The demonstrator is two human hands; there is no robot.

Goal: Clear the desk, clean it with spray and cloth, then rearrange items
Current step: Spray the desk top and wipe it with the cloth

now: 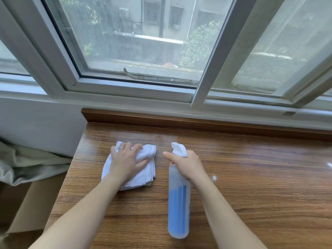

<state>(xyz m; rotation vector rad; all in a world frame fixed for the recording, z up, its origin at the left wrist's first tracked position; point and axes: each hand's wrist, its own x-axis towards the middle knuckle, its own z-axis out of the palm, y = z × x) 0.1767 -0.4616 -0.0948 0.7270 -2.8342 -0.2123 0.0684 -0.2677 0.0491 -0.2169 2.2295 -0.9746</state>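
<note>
Hands are both busy on the desk (pixel 251 177), a wood-grain top set against the wall under a window (pixel 143 42). The left hand (pixel 125 162) lies on a folded white cloth (pixel 145 169), palm down, with the fingers curled over its bunched far edge and a ring (pixel 121 148) on one finger. The cloth sits flat on the desk toward its left side. Just right of it, apart from the cloth, the right hand (pixel 186 164) grips a spray bottle (pixel 178 203) round the neck, the index finger reaching out in front of the white nozzle (pixel 179 149), which points to the far left. The bottle is clear, with blue liquid filling the lower part. Whether its base touches the desk, I cannot tell. A few white specks (pixel 214 177) lie on the wood right of the right wrist. Off the left edge, grey fabric (pixel 27 164) lies crumpled above a cardboard box (pixel 30 209).
</note>
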